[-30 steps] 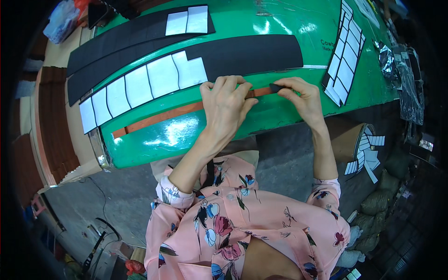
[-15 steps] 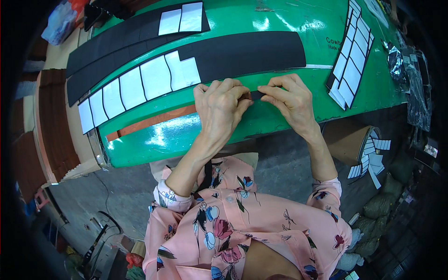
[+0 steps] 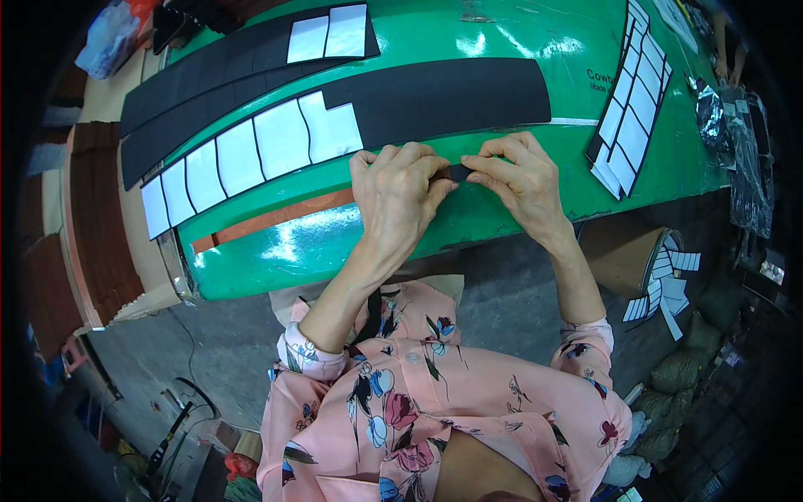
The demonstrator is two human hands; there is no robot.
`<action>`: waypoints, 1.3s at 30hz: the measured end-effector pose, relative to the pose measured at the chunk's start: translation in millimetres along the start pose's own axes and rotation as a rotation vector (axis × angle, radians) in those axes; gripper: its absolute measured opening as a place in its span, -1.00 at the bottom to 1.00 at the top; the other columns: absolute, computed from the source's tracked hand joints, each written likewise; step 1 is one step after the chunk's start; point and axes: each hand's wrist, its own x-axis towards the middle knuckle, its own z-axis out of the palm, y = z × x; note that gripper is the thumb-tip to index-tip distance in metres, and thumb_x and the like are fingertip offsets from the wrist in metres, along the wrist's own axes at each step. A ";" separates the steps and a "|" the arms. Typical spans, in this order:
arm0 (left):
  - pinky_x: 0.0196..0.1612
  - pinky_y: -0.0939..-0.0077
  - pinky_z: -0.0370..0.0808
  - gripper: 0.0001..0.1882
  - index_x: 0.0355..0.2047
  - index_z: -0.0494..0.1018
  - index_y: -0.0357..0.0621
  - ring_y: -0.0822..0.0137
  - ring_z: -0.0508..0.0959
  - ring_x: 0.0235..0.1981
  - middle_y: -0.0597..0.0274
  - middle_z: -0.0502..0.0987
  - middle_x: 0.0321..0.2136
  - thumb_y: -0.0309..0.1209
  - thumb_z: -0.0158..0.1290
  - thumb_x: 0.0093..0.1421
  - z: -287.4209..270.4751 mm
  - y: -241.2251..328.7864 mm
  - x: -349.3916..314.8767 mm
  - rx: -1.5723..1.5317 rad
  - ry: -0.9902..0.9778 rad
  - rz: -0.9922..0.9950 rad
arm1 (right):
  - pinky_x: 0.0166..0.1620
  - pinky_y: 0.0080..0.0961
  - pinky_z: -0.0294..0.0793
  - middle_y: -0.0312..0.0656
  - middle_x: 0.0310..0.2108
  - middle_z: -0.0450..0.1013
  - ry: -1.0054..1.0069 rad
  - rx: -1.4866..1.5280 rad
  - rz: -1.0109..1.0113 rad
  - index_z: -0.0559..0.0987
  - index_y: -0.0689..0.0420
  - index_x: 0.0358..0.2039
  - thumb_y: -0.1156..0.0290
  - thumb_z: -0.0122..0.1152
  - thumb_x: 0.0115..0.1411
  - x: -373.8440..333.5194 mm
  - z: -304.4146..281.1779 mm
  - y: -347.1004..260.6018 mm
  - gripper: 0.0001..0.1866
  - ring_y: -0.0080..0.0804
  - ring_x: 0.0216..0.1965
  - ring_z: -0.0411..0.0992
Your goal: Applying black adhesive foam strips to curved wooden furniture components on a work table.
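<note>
A small black piece (image 3: 459, 172), perhaps foam or rubber, is stretched between my two hands just over the near part of the green table. My left hand (image 3: 398, 180) is closed, thumb and fingers pinching one end. At the other end my right hand (image 3: 523, 177) pinches with thumb and forefinger. Most of the piece is hidden by my fingers. Right behind my hands lies a long black sheet (image 3: 443, 94), its left part covered with white patches (image 3: 280, 140). A brown strip (image 3: 280, 219) runs along the table to the left of my left hand.
More black sheets (image 3: 209, 79) lie at the back left of the green table (image 3: 493, 217). A white-patched black piece (image 3: 633, 100) rests at the right. Below the right edge, a cardboard drum (image 3: 615, 251) holds white strips (image 3: 665, 284). Another person's hands (image 3: 729, 71) show at far right.
My fingers have shifted slightly, and less of the black piece's length shows between them. Another person's hands have come into view at the far right.
</note>
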 end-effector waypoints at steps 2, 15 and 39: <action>-0.23 0.36 0.16 -0.76 -0.48 0.58 -0.07 0.40 0.45 -0.42 0.44 0.54 -0.42 -0.30 0.29 -0.20 0.0 -0.3 -0.4 0.000 0.002 -0.004 | -0.39 -0.51 0.45 -0.38 -0.42 0.44 0.002 0.002 -0.001 0.63 0.00 -0.38 0.42 0.38 -0.23 -0.4 1.1 0.5 -0.72 -0.40 -0.35 0.39; -0.23 0.35 0.19 -0.76 -0.49 0.58 -0.07 0.38 0.46 -0.42 0.42 0.54 -0.45 -0.28 0.29 -0.20 3.1 0.7 -1.3 0.014 0.026 0.032 | -0.32 -0.48 0.46 -0.31 -0.38 0.46 -0.043 0.079 0.014 0.62 0.08 -0.33 0.44 0.36 -0.18 -5.0 -6.1 7.1 -0.70 -0.37 -0.31 0.41; -0.25 0.37 0.20 -0.74 -0.40 0.56 -0.02 0.41 0.47 -0.41 0.44 0.53 -0.45 -0.31 0.27 -0.16 2.8 -0.4 -2.8 0.020 0.041 0.086 | -0.27 -0.44 0.46 -0.31 -0.33 0.45 0.002 0.069 0.029 0.63 0.05 -0.32 0.50 0.36 -0.19 -12.3 0.7 10.9 -0.68 -0.34 -0.25 0.40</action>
